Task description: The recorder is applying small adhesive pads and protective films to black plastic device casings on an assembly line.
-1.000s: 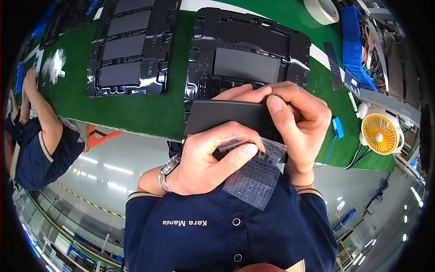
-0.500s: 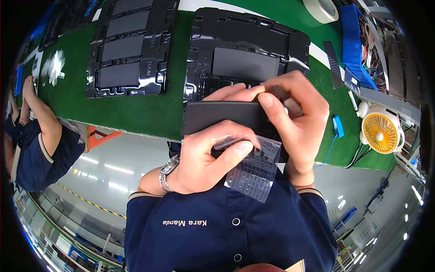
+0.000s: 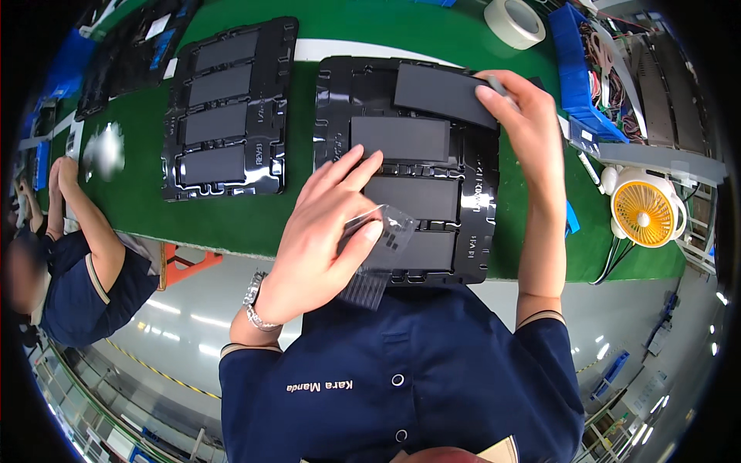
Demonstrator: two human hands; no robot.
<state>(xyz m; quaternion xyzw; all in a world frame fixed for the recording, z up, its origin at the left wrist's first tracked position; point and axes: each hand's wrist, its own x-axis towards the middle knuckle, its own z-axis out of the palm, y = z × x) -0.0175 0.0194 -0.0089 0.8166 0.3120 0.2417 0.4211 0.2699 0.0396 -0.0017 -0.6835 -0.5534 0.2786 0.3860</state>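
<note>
My right hand (image 3: 529,116) pinches the right end of a flat dark-grey rectangular panel (image 3: 441,92). That panel lies slanted over the far slot of a black moulded plastic tray (image 3: 482,166); whether it touches the tray I cannot tell. Several similar panels (image 3: 400,139) sit in the tray's nearer slots. Between thumb and fingers, my left hand (image 3: 316,243) holds a clear sheet of small stickers (image 3: 397,231), with a few dark pieces on it. The other fingers of that hand reach over the left edge of a seated panel.
Another loaded black tray (image 3: 266,108) lies to the left on the green bench (image 3: 231,220). On the right are a tape roll (image 3: 515,25), a blue bin of cables (image 3: 571,77) and a small yellow fan (image 3: 644,216). A co-worker (image 3: 85,270) sits at far left.
The panel has gone from in front of my body to the tray's far slot, carried by my right hand. My left hand has let go of it and kept the sticker sheet.
</note>
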